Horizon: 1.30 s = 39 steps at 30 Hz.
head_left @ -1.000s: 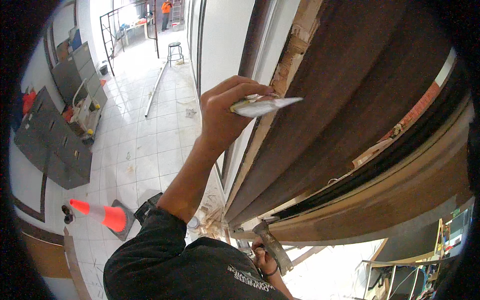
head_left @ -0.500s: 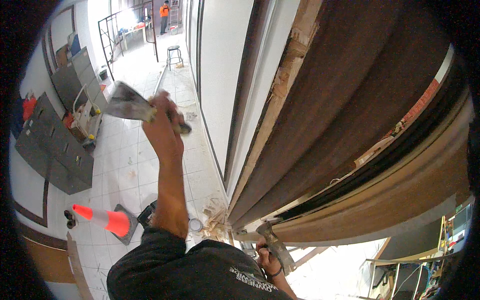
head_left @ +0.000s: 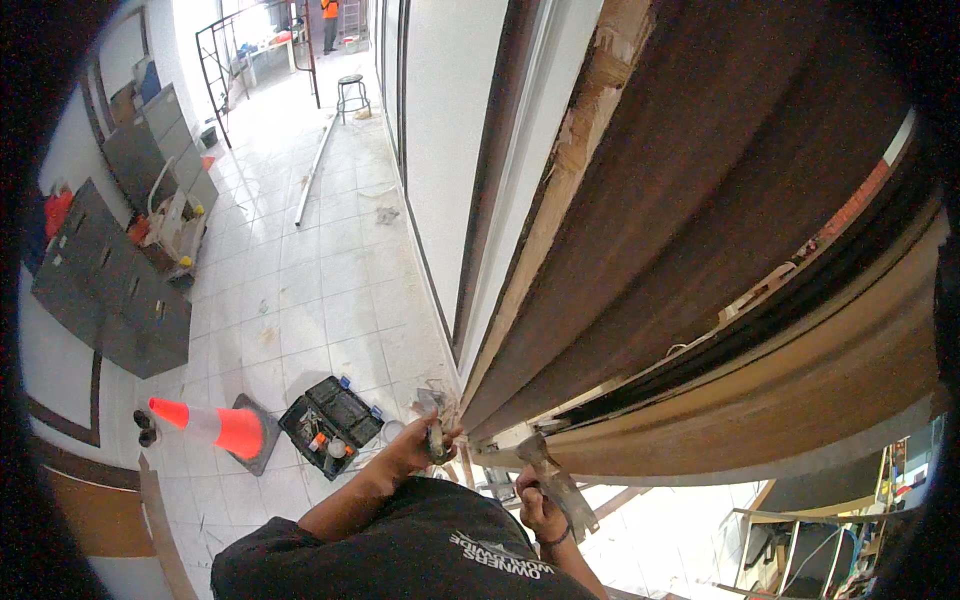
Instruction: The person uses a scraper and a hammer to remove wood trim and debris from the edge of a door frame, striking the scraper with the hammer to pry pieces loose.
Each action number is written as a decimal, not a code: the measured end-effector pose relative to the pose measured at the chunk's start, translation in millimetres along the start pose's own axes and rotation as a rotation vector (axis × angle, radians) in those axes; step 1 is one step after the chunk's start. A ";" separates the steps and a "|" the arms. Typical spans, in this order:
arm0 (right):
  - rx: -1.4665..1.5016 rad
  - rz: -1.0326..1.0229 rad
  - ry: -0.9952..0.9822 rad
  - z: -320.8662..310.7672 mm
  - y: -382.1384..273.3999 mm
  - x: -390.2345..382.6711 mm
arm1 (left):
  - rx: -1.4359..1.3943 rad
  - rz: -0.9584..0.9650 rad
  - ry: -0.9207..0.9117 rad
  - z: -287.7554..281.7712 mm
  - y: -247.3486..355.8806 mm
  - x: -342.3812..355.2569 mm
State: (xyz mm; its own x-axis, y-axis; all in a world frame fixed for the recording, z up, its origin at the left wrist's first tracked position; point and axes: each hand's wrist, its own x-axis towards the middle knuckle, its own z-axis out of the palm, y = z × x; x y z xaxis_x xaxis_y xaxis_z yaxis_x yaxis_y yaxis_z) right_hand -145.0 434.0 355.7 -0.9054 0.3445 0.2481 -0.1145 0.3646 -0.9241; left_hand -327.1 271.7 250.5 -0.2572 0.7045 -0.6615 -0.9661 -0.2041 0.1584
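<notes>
Down at chest level, my left hand [head_left: 420, 445] is closed round a putty knife [head_left: 436, 440], its blade angled up beside the foot of the door frame. My right hand [head_left: 540, 510] grips a worn steel hammer-like tool [head_left: 558, 482] just below the lower edge of the dark brown wooden door [head_left: 700, 200]. A strip of rough, splintered pale wood [head_left: 580, 120] runs along the door's left side, beside white trim [head_left: 520, 150]. The fingertips of both hands are partly hidden by the tools.
An open black toolbox [head_left: 310, 410] and orange cone [head_left: 225, 430] lie on the tiled floor [head_left: 300, 280], with grey cabinets [head_left: 110, 280] at left. A long white bar [head_left: 315, 170], stool [head_left: 352, 95], scaffold frame [head_left: 230, 70] and person in orange [head_left: 330, 20] are farther along.
My left hand has swung down from high beside the wooden strip to chest level, still holding the putty knife, uncovering the toolbox. My right hand has barely moved.
</notes>
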 end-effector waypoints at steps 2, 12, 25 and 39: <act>-0.430 -0.281 0.065 -3.3 -3.5 3.5 | -0.068 0.001 -0.056 -12.2 0.2 13.4; -0.250 0.005 -0.027 1.8 25.1 -39.1 | -0.465 -0.243 0.014 -14.3 -36.3 -20.1; -0.328 0.056 -0.242 -35.5 -15.4 -44.0 | -0.054 0.352 -0.011 -26.1 -72.2 -11.6; -0.171 0.036 -0.268 -44.9 -6.6 -78.3 | -0.071 0.558 -0.152 76.5 -75.8 -77.8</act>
State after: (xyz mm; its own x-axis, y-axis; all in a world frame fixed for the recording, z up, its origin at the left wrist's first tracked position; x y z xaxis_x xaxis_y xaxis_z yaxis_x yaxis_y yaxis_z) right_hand -55.0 443.5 355.4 -0.9857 0.1284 0.1095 -0.0301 0.5045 -0.8629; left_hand -235.6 284.4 346.0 -0.7326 0.5659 -0.3783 -0.6806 -0.6139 0.3999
